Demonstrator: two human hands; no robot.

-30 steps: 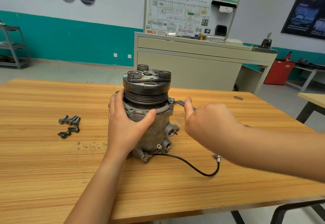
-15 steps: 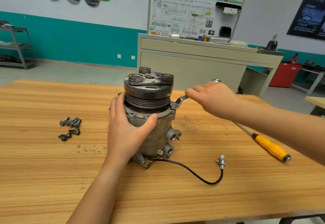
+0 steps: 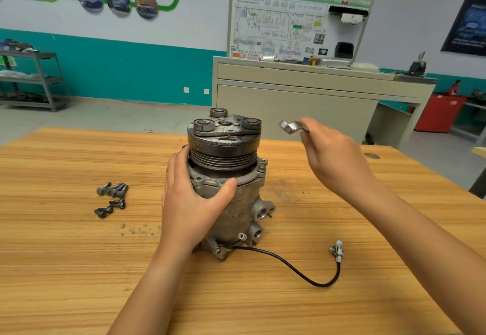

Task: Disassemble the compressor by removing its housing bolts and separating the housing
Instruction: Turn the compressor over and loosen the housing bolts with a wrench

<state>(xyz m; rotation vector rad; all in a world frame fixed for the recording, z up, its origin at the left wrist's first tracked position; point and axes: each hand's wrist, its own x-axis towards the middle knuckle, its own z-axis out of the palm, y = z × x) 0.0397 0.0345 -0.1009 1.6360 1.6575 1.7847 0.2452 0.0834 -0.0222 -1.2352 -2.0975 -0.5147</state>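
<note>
Compressor (image 3: 226,184) stands upright on its rear end near the middle of the table (image 3: 65,255), with the pulley (image 3: 223,150) and clutch plate uppermost. Left hand (image 3: 192,203) grasps the housing just under the pulley, thumb across the front flange and fingers round the far side. Its judged purpose is to brace the body against turning force. Right hand (image 3: 334,161) is clenched on a wrench (image 3: 290,126), held in the air to the right of the pulley and clear of the compressor, with the ring end pointing toward it. One housing bolt (image 3: 261,168) sits in the flange ear on the right side, below the wrench. I judge this to be the fastener under attention, with the tool off it for a fresh bite. Loose bolts (image 3: 111,198), judged already removed, lie grouped on the table well to the left, out of the working area. Black cable (image 3: 302,273) trails from the base to a loose connector (image 3: 337,250) on the table at right. Housing halves are not yet separated.
</note>
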